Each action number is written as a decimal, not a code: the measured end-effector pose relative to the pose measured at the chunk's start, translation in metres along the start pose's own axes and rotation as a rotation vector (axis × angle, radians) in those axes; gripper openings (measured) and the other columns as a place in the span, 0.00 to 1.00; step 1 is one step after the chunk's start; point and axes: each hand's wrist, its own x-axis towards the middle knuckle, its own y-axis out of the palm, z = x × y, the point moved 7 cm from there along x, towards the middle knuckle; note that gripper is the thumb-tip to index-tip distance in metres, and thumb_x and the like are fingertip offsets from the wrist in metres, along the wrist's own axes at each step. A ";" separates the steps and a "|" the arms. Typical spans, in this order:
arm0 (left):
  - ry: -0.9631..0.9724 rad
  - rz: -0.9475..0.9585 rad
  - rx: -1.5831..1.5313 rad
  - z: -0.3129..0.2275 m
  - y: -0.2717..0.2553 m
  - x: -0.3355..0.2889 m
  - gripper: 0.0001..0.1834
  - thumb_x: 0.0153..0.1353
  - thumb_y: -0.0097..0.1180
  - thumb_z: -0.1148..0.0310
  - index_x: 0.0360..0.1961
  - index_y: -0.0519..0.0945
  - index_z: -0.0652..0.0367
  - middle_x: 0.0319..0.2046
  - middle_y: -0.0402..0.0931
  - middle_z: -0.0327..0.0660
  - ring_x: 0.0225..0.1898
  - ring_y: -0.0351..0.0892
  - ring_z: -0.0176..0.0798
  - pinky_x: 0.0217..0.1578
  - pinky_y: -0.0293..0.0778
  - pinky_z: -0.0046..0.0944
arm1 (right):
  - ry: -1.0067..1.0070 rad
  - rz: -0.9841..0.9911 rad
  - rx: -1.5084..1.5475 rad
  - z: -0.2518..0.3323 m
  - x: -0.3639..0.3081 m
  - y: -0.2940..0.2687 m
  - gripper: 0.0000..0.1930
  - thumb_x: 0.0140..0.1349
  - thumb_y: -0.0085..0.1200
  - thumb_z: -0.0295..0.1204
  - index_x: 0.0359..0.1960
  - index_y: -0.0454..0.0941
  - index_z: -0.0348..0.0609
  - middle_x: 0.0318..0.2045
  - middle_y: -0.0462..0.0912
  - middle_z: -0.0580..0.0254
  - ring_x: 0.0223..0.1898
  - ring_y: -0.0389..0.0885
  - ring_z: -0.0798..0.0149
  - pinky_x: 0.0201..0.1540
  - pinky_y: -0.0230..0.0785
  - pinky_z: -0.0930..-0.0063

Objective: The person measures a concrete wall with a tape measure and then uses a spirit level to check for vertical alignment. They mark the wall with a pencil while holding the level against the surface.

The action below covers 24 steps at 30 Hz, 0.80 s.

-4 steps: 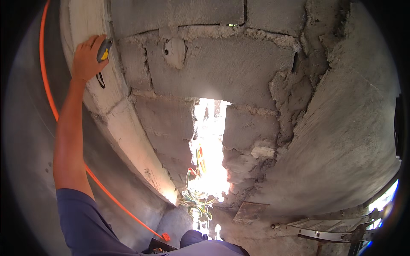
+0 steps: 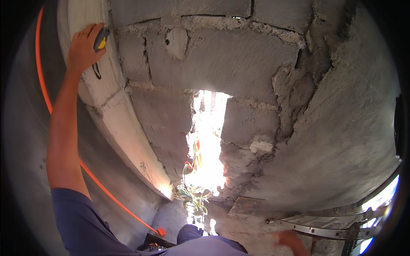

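My left hand (image 2: 82,49) is raised high against a pale concrete column (image 2: 115,115) and grips a small yellow and black tool (image 2: 101,39) with a dark loop hanging below it. My right hand (image 2: 292,242) shows blurred at the lower edge, just below a metal bracket (image 2: 316,230); whether it holds anything cannot be made out. Between them stands a rough grey block wall (image 2: 222,59) with a bright vertical gap (image 2: 208,141).
An orange conduit (image 2: 42,85) runs down the left wall to an end near the floor (image 2: 160,231). Coloured wires (image 2: 192,192) bunch at the foot of the gap. A smooth concrete wall (image 2: 341,141) fills the right side.
My right hand has come into view at the lower edge near the metal bracket. The left hand stays on the column with the tool.
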 end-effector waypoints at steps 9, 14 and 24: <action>-0.011 -0.003 0.078 0.003 0.006 -0.004 0.44 0.54 0.72 0.61 0.73 0.69 0.39 0.65 0.75 0.41 0.63 0.77 0.50 0.68 0.69 0.49 | -0.762 -1.278 0.712 0.213 0.020 -0.318 0.07 0.68 0.57 0.28 0.35 0.79 0.36 0.32 0.81 0.55 0.35 0.79 0.59 0.38 0.69 0.65; -0.040 0.004 0.027 0.004 0.007 -0.004 0.44 0.54 0.73 0.60 0.73 0.69 0.38 0.65 0.75 0.40 0.63 0.77 0.51 0.67 0.70 0.50 | -0.871 -1.214 0.711 0.261 0.021 -0.393 0.04 0.70 0.57 0.26 0.40 0.80 0.40 0.33 0.83 0.58 0.34 0.83 0.65 0.34 0.74 0.73; -0.028 0.004 -0.008 0.012 0.014 -0.007 0.44 0.53 0.74 0.63 0.73 0.70 0.42 0.67 0.74 0.43 0.66 0.75 0.54 0.68 0.69 0.51 | -1.044 -1.810 -0.045 0.289 -0.024 -0.499 0.07 0.68 0.63 0.22 0.46 0.84 0.46 0.39 0.86 0.59 0.37 0.85 0.68 0.37 0.80 0.71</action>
